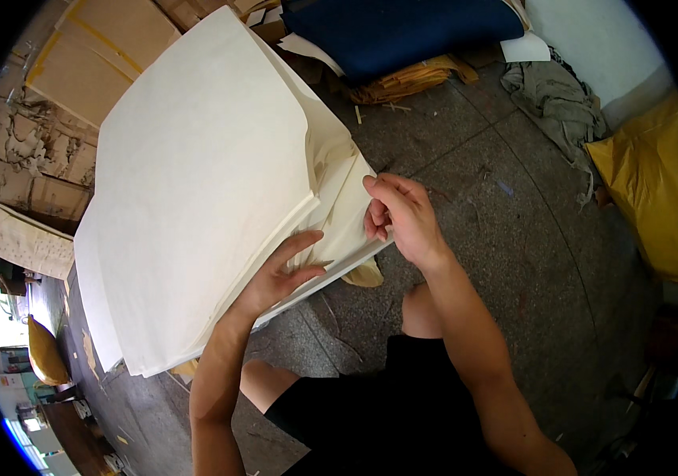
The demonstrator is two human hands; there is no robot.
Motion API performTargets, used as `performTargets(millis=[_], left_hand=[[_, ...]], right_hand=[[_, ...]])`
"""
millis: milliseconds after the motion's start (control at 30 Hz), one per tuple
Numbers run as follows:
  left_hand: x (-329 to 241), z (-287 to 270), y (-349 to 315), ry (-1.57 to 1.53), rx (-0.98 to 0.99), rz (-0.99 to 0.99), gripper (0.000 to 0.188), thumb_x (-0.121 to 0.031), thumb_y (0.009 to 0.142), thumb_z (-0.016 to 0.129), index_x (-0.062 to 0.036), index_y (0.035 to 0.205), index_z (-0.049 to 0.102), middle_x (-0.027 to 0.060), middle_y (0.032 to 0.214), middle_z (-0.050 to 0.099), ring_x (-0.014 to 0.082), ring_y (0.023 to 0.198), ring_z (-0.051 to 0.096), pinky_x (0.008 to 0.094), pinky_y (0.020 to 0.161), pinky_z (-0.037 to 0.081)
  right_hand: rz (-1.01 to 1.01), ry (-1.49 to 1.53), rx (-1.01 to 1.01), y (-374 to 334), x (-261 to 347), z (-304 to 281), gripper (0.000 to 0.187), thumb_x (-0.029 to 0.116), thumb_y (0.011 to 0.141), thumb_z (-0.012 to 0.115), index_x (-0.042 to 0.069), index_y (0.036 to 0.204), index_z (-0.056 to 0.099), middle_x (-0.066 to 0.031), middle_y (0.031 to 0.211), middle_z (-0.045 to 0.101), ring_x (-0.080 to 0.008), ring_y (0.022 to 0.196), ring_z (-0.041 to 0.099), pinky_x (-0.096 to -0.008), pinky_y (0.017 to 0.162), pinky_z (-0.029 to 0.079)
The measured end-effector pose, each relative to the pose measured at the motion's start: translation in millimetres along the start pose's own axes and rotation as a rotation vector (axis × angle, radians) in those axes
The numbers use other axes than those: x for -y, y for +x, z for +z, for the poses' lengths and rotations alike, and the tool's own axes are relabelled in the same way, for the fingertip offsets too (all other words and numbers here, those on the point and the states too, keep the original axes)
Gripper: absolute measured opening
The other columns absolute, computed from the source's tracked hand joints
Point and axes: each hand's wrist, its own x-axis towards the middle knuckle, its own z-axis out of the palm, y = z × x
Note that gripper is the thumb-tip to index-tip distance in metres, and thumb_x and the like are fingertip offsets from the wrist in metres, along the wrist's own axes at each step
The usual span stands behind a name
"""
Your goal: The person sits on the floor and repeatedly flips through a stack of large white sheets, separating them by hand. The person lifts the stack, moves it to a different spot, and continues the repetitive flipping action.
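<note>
A large stack of white sheets [196,174], paper-like, lies in front of me. Its right side is uneven, with lower sheets [343,194] creased and folded under the upper ones. My left hand [271,282] rests along the near right edge, thumb and fingers spread, the fingertips reaching over the folded layers. At the right corner, my right hand [410,218] has its fingers curled, with the thumb tip at a lower sheet's edge. It seems to pinch that sheet, though the inner fingers are partly hidden.
Beyond the stack lies a dark blue covered pile [410,36] above folded brown material [418,79]. A grey cloth [553,103] and a yellow sack [649,182] sit by the right wall. Cardboard [101,59] stands at the left. Scraps dot the speckled floor [514,238].
</note>
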Motion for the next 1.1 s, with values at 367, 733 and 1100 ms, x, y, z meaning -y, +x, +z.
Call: performTargets(millis=[367, 733, 1100], left_hand=[[-13.2, -7.9, 0.7, 0.177, -0.093, 0.058, 0.041, -0.002, 0.09, 0.071, -0.0084, 0.13, 0.066, 0.014, 0.126, 0.068, 0.0268, 0.115, 0.064, 0.036, 0.099, 0.049], [-0.7, -0.6, -0.7, -0.002, 0.028, 0.002, 0.052, -0.02, 0.08, 0.086, -0.0085, 0.127, 0.067, 0.011, 0.127, 0.068, 0.0266, 0.118, 0.062, 0.036, 0.103, 0.046], [5.0, -4.5, -2.3, -0.099, -0.039, -0.008, 0.047, -0.017, 0.079, 0.086, -0.0151, 0.124, 0.07, 0.008, 0.121, 0.071, 0.0261, 0.112, 0.065, 0.0369, 0.097, 0.052]], right_hand=[[-0.203, -0.736, -0.105, -3.8, -13.5, -8.7, 0.039, 0.03, 0.1, 0.064, 0.008, 0.069, 0.052, 0.0, 0.059, 0.05, -0.0106, 0.052, 0.056, -0.0248, 0.045, 0.037], [0.003, 0.003, -0.034, -1.8, -0.7, 1.4, 0.039, 0.031, 0.099, 0.064, 0.008, 0.07, 0.052, -0.0004, 0.06, 0.051, -0.0107, 0.052, 0.056, -0.0247, 0.046, 0.038], [-0.621, -0.382, -0.367, -45.3, -35.0, -4.9, 0.027, 0.008, 0.095, 0.071, 0.002, 0.108, 0.048, -0.0067, 0.092, 0.059, -0.0104, 0.078, 0.06, -0.0281, 0.063, 0.052]])
